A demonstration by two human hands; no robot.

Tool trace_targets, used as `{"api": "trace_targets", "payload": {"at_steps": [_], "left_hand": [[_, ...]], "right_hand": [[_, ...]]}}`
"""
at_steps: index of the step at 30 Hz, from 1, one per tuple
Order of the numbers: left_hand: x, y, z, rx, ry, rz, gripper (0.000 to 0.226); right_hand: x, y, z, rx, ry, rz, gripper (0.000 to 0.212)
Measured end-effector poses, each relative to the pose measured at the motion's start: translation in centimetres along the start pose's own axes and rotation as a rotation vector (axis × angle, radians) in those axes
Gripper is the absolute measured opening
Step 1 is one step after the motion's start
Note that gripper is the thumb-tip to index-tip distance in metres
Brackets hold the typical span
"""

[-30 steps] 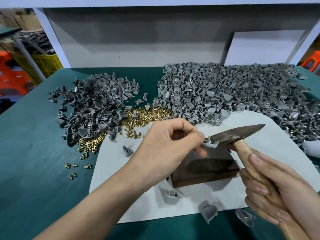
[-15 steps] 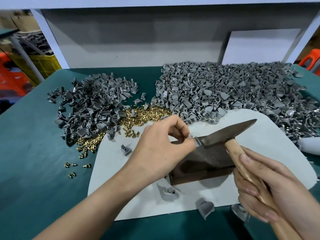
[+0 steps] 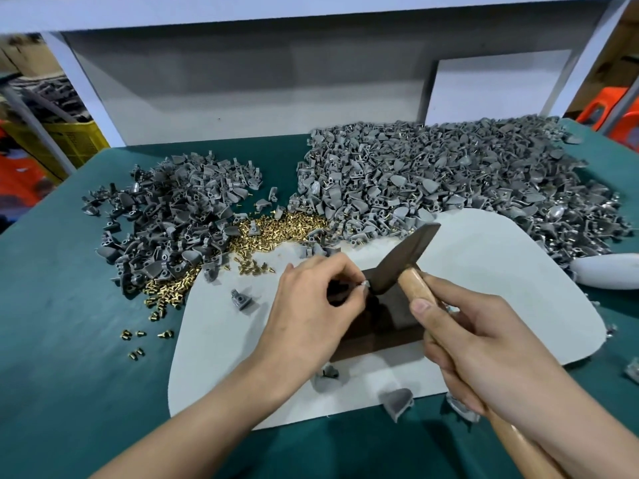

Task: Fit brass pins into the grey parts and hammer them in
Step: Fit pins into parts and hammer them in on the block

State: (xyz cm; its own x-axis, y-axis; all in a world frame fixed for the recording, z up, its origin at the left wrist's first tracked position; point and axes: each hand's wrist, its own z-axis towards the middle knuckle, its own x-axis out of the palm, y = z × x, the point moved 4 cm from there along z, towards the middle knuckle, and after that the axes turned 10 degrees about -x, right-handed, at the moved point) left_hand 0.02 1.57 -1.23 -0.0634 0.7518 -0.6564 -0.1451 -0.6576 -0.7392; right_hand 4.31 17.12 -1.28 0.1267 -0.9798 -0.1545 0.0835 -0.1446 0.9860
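My left hand (image 3: 311, 305) pinches a small grey part (image 3: 363, 284) on top of the dark metal block (image 3: 383, 326). My right hand (image 3: 484, 350) grips the wooden handle of the hammer (image 3: 404, 261), whose dark head is tilted, its lower end down against the part. Any pin in that part is hidden by my fingers. Loose brass pins (image 3: 276, 229) lie heaped beyond the block, between two piles of grey parts: a smaller pile (image 3: 173, 219) at the left and a large pile (image 3: 449, 174) at the back right.
The block rests on a pale mat (image 3: 484, 271) over the green table (image 3: 69, 340). Single grey parts lie on the mat (image 3: 243, 300) and at its front edge (image 3: 397, 401). A few stray pins (image 3: 138, 340) sit left of the mat. A white object (image 3: 608, 274) lies at the right.
The hammer head has tipped steeply, its lower end coming down onto the part on the block. My left hand has kept its pinch on the part.
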Motion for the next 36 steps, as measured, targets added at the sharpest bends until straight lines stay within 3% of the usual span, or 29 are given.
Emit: {"api": "trace_targets", "payload": {"at_steps": [7,13,18,21,27,32,36], "left_hand": [[-0.1,0.3,0.2,-0.018,0.024,-0.088,0.005],[-0.1,0.3,0.2,-0.014,0.005,-0.129,0.009],[-0.1,0.7,0.3,-0.013,-0.009,-0.131,0.013],[-0.3,0.9,0.5,-0.027,0.002,-0.154,0.015],[-0.5,0.9,0.4,-0.033,0.001,-0.134,0.024],[-0.4,0.7,0.6,-0.036,0.016,-0.144,0.024],[-0.5,0.8,0.6,-0.037,0.01,-0.142,0.025]], "right_hand": [[-0.1,0.1,0.1,-0.002,-0.007,-0.013,0.018],[-1.9,2.5,-0.1,-0.081,-0.135,0.026,0.022],[0.1,1.0,-0.4,-0.065,-0.053,-0.077,0.019],[0.2,0.8,-0.5,-0.002,-0.051,0.006,0.02],[0.2,0.7,-0.2,-0.137,-0.07,-0.255,0.017],[-0.4,0.8,-0.1,-0.16,-0.133,-0.25,0.021],[0.2,0.3,-0.3,-0.129,-0.058,-0.236,0.016]]}}
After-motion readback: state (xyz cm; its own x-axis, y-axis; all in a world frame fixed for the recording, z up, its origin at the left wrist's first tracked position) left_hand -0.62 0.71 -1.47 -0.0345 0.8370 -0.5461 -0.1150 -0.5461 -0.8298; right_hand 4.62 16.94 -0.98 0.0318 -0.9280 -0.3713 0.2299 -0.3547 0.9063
